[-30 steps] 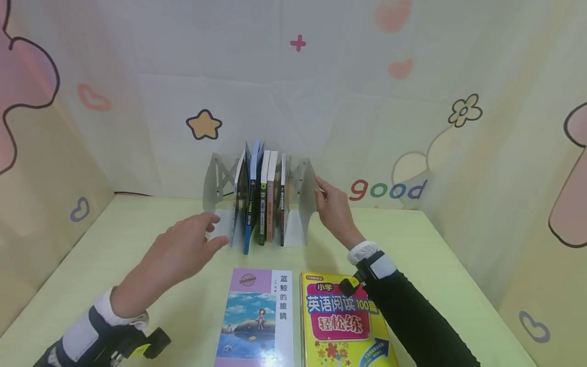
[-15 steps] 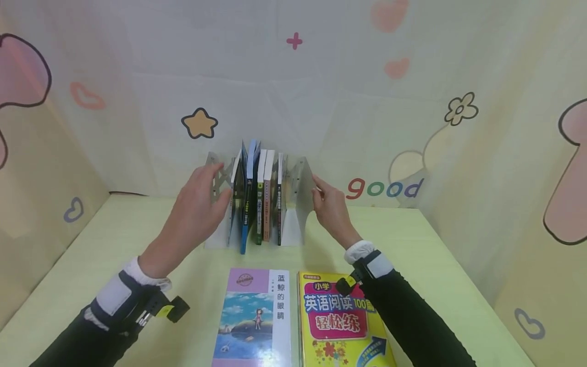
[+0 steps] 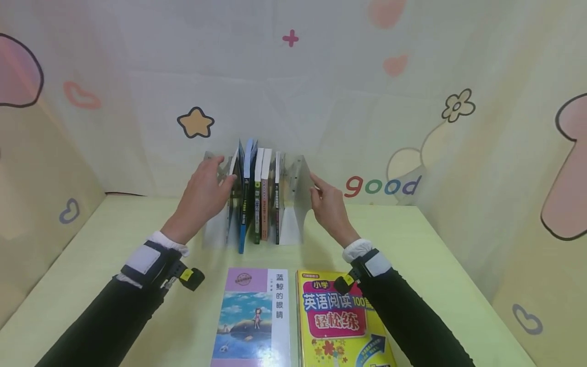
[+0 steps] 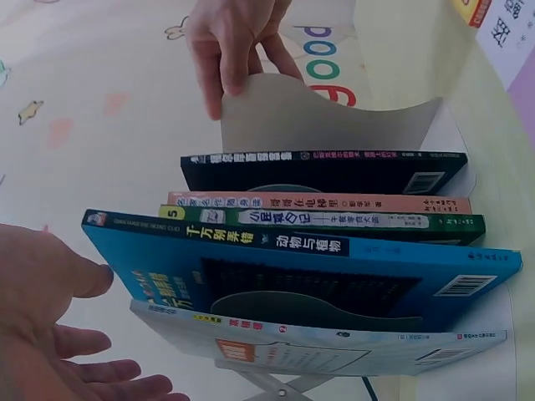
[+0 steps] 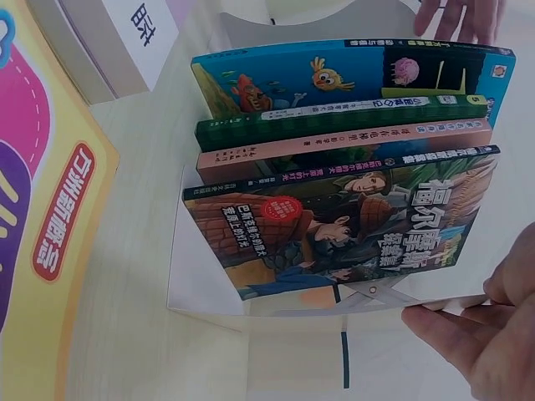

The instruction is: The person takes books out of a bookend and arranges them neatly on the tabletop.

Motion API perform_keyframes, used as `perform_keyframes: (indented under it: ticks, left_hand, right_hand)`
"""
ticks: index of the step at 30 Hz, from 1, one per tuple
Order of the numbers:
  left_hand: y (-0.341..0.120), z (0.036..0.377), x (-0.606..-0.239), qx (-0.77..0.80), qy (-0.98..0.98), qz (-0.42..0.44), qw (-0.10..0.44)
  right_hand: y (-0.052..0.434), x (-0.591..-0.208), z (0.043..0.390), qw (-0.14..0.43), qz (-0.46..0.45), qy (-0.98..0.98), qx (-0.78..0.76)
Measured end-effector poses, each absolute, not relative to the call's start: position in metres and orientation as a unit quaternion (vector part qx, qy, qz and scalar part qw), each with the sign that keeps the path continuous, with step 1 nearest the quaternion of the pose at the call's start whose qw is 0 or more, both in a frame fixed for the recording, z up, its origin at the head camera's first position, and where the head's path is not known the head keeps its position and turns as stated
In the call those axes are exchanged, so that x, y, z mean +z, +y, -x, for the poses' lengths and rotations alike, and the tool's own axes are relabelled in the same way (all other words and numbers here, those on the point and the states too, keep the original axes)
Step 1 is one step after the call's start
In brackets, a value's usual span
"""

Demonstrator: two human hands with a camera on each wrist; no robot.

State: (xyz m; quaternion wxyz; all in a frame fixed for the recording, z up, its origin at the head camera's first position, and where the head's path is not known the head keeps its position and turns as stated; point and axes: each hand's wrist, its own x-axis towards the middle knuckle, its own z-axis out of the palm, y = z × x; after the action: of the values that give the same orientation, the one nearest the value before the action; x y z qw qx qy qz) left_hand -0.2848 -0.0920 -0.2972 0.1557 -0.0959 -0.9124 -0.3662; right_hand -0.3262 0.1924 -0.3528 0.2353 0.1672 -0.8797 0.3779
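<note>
Pale green tabletop (image 3: pixel 114 239), cartoon-print backdrop behind. Expandable book stand (image 3: pixel 293 224) at 12 o'clock near back edge, row of upright books (image 3: pixel 257 196) between its end plates. Left hand (image 3: pixel 202 196) flat against left plate, fingers straight; right hand (image 3: pixel 327 204) pinching right plate's top edge. Open surface at 9 and 3 o'clock. Two flat books at 6 o'clock, purple-topped book (image 3: pixel 254 316) and yellow workbook (image 3: pixel 339 321), cut off by frame. Left plate mostly hidden behind hand.

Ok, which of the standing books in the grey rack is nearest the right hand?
The black-spined book at the row's right end, next to the end plate the right hand holds.
</note>
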Motion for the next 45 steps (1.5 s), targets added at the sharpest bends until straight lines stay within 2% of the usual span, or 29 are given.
perform_keyframes:
  ticks: [17, 36, 45]
  left_hand:
    - [-0.085, 0.315, -0.298, -0.358, -0.928, 0.057, 0.084]
    - [-0.079, 0.321, -0.310, -0.350, -0.934, 0.003, 0.074]
    - [-0.077, 0.309, -0.314, -0.350, -0.931, 0.026, 0.102]
  right_hand:
    - [0.188, -0.350, 0.325, 0.234, -0.166, -0.884, 0.369]
    - [0.190, -0.352, 0.323, 0.239, -0.159, -0.886, 0.365]
    - [0.190, -0.352, 0.323, 0.242, -0.158, -0.883, 0.369]
